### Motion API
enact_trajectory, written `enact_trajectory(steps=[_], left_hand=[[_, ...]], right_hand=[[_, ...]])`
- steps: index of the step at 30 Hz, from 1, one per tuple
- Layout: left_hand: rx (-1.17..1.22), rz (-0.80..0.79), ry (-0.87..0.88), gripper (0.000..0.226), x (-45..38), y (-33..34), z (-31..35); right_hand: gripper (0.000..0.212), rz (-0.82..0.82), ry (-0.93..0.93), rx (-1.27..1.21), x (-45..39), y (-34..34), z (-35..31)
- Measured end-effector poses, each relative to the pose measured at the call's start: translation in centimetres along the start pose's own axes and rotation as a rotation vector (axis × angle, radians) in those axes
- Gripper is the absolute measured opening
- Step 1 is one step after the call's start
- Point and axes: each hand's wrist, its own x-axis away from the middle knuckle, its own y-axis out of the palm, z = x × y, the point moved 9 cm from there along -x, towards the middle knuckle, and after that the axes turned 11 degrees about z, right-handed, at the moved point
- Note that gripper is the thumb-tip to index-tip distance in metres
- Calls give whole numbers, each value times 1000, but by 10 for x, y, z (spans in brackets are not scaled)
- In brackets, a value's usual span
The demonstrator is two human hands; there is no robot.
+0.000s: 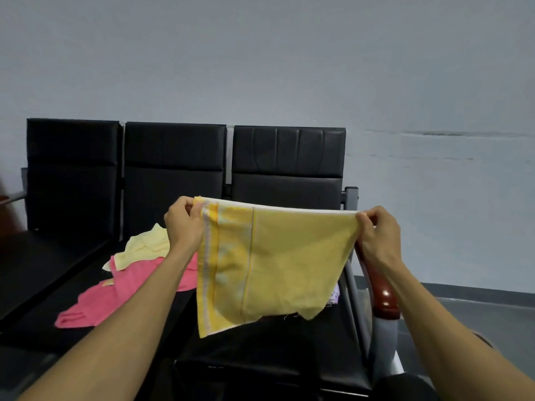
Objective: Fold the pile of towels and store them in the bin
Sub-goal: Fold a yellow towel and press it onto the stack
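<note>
1. A yellow towel (278, 261) hangs in the air, stretched by its top edge between two hands, above the seat of a row of black chairs (179, 157)
2. The left hand (185, 224) pinches the yellow towel's top left corner; the right hand (379, 235) pinches its top right corner, so both hands are closed on cloth
3. The yellow towel looks doubled over, with a lighter layer showing along the top edge, so I judge it is partway through folding
4. Left of the yellow towel and behind it, a pink towel (115, 296) lies spread and rumpled on the seat surface, with a pale yellow towel (142, 250) crumpled on its far end; neither is folded
5. A scrap of lilac cloth (334, 296) peeks out behind the yellow towel's right lower edge; whether it is another towel I cannot tell
6. Count: three towels plainly seen, possibly a fourth, and three chair backs
7. No bin and no finished folded stack are in view, so most of the task appears to remain
8. A red-brown armrest (385, 299) stands just right of the yellow towel
</note>
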Motion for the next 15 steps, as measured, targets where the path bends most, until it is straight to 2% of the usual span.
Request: enact_trajectory(steps=[9,15], left_hand=[[-90,-38,166,21,28,-15,-4],[-100,-76,104,22,41,-2,-39]], right_hand=[[15,52,103,-70,35,-4,0],[12,57,169,-70,46,13,27]])
